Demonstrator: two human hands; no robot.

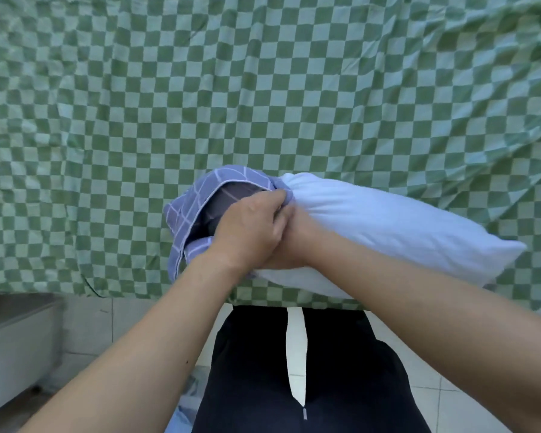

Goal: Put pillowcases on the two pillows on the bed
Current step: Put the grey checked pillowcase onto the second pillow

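Observation:
A white pillow lies near the front edge of the bed, its left end just inside a blue-purple pillowcase with a white grid pattern. My left hand grips the pillowcase's open rim at the pillow's left end. My right hand sits partly behind the left one, fingers closed around the pillow's end at the case opening. Only one pillow is in view.
The bed is covered by a green and pale checkered sheet that fills most of the view. My dark trousers stand against the bed edge on a pale tiled floor. A grey-white box sits low at the left.

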